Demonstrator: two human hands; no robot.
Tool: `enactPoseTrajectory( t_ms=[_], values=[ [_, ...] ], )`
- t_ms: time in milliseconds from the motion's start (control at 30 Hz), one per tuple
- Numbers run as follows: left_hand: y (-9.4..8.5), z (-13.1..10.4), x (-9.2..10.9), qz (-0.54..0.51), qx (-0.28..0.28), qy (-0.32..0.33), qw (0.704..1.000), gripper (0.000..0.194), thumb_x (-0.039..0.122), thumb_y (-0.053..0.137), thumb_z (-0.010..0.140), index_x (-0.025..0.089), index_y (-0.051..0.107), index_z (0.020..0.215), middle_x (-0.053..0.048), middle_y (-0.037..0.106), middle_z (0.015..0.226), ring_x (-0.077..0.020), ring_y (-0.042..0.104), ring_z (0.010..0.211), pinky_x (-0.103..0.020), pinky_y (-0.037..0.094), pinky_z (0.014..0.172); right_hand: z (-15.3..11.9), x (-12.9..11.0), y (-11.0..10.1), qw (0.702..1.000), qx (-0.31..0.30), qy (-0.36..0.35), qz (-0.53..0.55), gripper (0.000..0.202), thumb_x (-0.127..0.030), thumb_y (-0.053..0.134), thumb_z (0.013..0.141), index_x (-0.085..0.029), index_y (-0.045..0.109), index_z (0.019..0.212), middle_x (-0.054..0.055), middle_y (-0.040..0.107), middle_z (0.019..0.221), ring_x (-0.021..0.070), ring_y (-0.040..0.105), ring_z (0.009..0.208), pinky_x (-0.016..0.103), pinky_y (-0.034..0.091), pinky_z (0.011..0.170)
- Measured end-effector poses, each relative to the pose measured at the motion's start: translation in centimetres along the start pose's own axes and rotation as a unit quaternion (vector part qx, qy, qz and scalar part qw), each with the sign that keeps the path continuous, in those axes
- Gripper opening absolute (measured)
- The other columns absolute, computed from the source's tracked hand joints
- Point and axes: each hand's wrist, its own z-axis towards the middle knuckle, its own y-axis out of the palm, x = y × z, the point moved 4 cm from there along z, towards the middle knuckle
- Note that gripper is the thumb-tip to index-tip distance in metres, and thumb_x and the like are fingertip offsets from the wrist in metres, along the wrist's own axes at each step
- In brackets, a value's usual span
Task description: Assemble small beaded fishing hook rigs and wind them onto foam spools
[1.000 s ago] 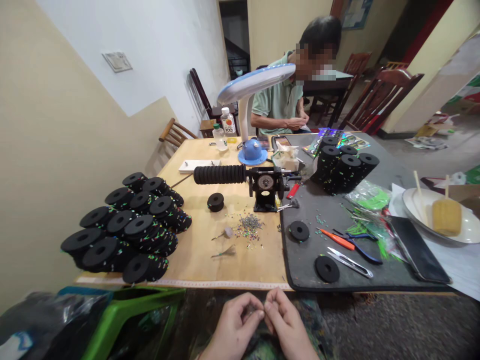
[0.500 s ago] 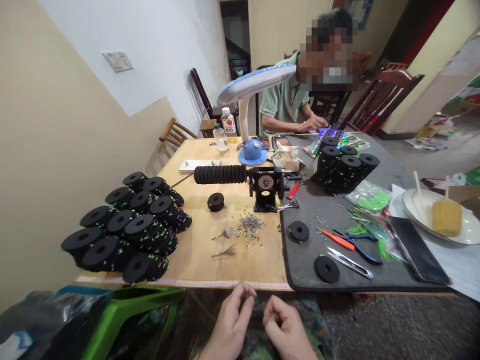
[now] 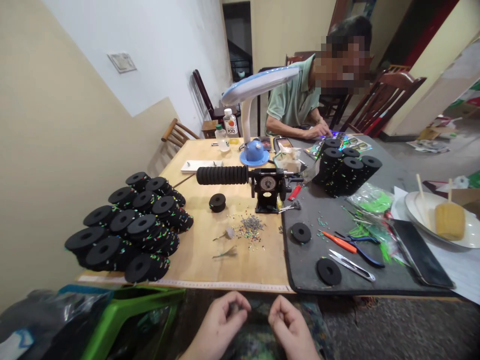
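Note:
My left hand [image 3: 225, 320] is in front of the table's near edge, thumb and fingertips drawn together. To its right my right hand [image 3: 288, 324] is closed in a pinch, with a gap between the two. Whatever either pinch holds, if anything, is too small to make out. Beyond them on the wood lie a heap of tiny metal pieces and coloured beads [image 3: 250, 226] and two small tufts of fine strands, the nearer tuft [image 3: 226, 252] among them. A black hand-crank winder [image 3: 267, 189] stands behind, its shaft carrying a row of black foam spools [image 3: 222, 175].
Stacked black spools [image 3: 140, 224] fill the left side; more stacks [image 3: 347, 167] stand back right. On the grey mat [image 3: 311, 272] are loose spools, orange-handled tool [image 3: 339, 241], snips [image 3: 352, 265] and a phone [image 3: 422, 252]. A lamp [image 3: 254, 152] stands behind; a co-worker [image 3: 294, 107] sits opposite.
My hands have moved slightly apart, the left one leftward and its fingers more curled. Across the table the co-worker leans further to the right. The view has shifted a little.

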Motion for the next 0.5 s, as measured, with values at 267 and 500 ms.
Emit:
enactPoseTrajectory(
  t_ms=[267, 500],
  values=[
    [2.7, 1.0, -0.4, -0.097, -0.029, -0.033, 0.994, 0.034, 0.049, 0.074, 0.069, 0.015, 0.070, 0.072, 0.004, 0.053, 0.059, -0.0117, 0.041, 0.057, -0.023, 0.033, 0.058, -0.1, 0.2, 0.4, 0.998, -0.028, -0.021, -0.049, 0.028, -0.039, 0.061, 0.079, -0.021, 0.045, 0.064, -0.008, 0.033, 0.057, 0.0119, 0.029, 0.054, 0.024, 0.026, 0.052],
    [1.2, 1.4, 1.0, -0.075, 0.025, -0.010, 0.997, 0.040, 0.054, 0.073, 0.068, 0.015, 0.065, 0.066, 0.005, 0.049, 0.055, -0.0120, 0.038, 0.055, -0.024, 0.032, 0.056, -0.1, -0.1, 0.1, 0.992, -0.016, -0.063, -0.105, 0.024, -0.033, 0.062, 0.080, -0.020, 0.050, 0.064, -0.007, 0.038, 0.055, 0.0119, 0.036, 0.052, 0.024, 0.029, 0.052]
  ],
)
